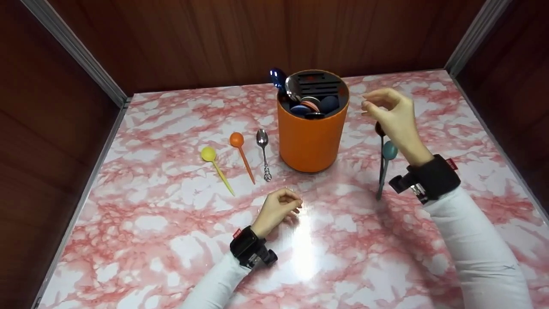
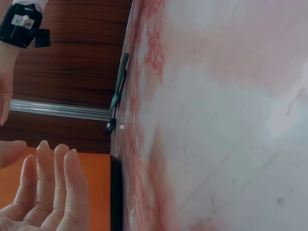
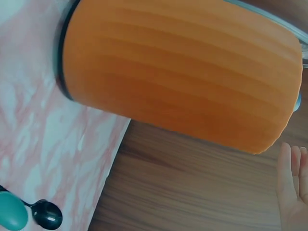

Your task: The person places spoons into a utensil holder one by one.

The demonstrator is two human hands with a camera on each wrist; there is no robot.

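Observation:
An orange cylindrical utensil holder (image 1: 312,141) with a dark slotted top stands toward the back of the table. Out of its top poke a shiny blue spoon (image 1: 278,78) and a silver spoon (image 1: 293,88), among several other rounded ends. My right hand (image 1: 392,112) hovers to the right of the holder's rim, fingers loosely bent around nothing. Below that hand lie a black spoon (image 3: 46,214) and a teal spoon (image 1: 390,151), their handles crossing. Low in front of the holder is my left hand (image 1: 278,211), relaxed and holding nothing; its fingers (image 2: 73,185) show loosely extended in the left wrist view.
Left of the holder lie a yellow spoon (image 1: 209,154), an orange spoon (image 1: 236,140) and an ornate silver spoon (image 1: 262,138). Dark wood panels (image 1: 240,43) with metal corner strips wall in the back and sides of the red-and-white marbled table (image 1: 141,257).

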